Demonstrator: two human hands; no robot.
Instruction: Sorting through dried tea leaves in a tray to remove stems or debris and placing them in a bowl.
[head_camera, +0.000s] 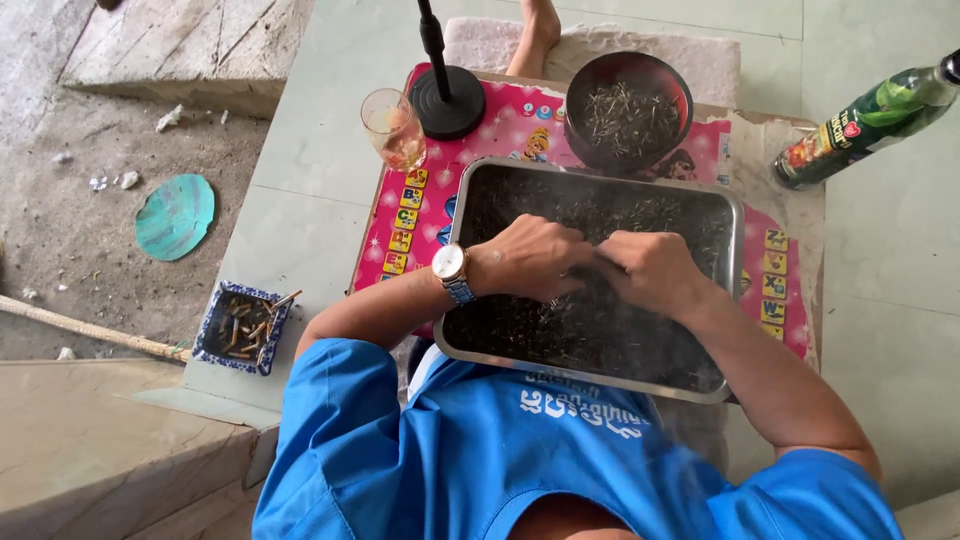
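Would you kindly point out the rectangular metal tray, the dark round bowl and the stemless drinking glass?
rectangular metal tray (590, 377), head view, near rim.
dark round bowl (585, 85), head view, left inner wall.
stemless drinking glass (396, 131), head view, its side.

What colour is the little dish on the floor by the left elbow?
The dish is blue-and-white patterned, seen best in the head view.

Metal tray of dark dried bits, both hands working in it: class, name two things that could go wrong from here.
1. The metal tray overhangs the low table's near edge; pressing from the left hand and right hand might tip it and spill the bits.
2. The drinking glass stands close to the left elbow's side, beside the black stand base; a sweep of the arm could knock it over.
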